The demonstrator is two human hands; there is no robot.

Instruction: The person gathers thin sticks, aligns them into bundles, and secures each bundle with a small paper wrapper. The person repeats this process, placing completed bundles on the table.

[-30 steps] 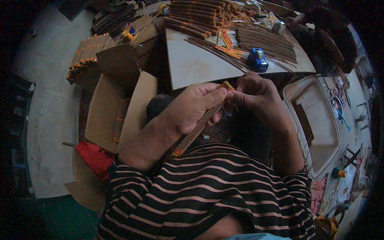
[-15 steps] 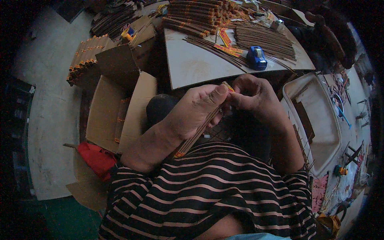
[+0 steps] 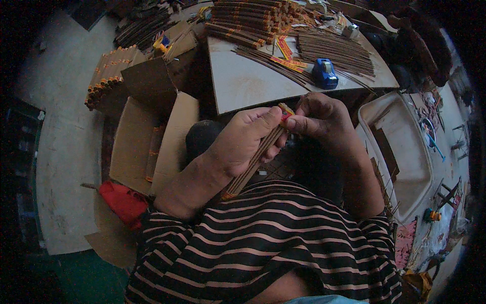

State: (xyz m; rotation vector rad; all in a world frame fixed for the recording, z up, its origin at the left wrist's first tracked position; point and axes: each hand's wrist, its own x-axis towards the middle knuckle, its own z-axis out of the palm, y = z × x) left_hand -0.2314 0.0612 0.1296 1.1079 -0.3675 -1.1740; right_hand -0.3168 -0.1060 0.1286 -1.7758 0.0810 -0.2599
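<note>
A slim bundle of brown incense sticks (image 3: 256, 158) slants across my lap, with a red and yellow paper band around each end. My left hand (image 3: 246, 133) is wrapped round its upper part, the thumb lying along the top. At the far end, the fingers of my right hand (image 3: 315, 117) pinch the red and yellow paper band (image 3: 286, 112). Beyond my hands, a blue tape dispenser (image 3: 324, 74) stands on the white table (image 3: 243, 83). Near it lie flat red and yellow label strips (image 3: 289, 63) and loose incense sticks (image 3: 334, 50).
Banded bundles (image 3: 248, 20) are stacked at the table's back. An opened cardboard box (image 3: 132, 139) at my left has bundles inside; more bundles (image 3: 111, 71) stand behind it. A red cloth (image 3: 123, 201) lies beside the box. A white tub (image 3: 410, 167) is at my right.
My left thumb has slid back from the bundle's far end, so more of the red and yellow band shows. My right fingers have shifted slightly around the band.
</note>
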